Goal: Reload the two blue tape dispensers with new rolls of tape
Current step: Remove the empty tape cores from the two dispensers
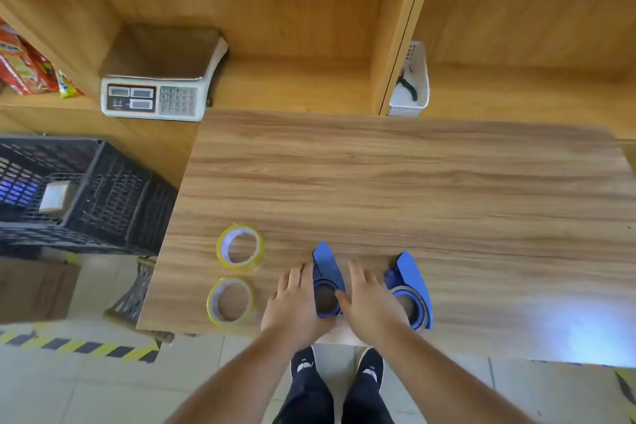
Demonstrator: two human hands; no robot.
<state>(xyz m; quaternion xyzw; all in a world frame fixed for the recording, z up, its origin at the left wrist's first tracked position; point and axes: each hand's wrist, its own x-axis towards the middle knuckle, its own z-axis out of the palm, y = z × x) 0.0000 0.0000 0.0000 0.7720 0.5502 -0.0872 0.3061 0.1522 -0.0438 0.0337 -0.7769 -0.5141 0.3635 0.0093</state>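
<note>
Blue tape dispensers sit at the near edge of the counter (413, 182), and the left dispenser (327, 280) serves as the landmark. Its near end is covered by both hands, and the dark round hub is only partly seen between them. The left hand (296, 303) lies flat against its left side, fingers spread and pointing away from the person; whether its grip has closed on the body cannot be told. The right hand (370, 303) rests just right of it, fingers loosely spread, thumb touching the hub rim, holding nothing that can be made out. Further right, the right dispenser (411, 289) stands apart from the landmark, its near-left part hidden by the right hand. To the landmark's left lie two yellow-edged tape rolls, the far roll (240, 246) and the near roll (232, 301), flat on the counter. Both forearms reach in from below, cut off by the frame.
</note>
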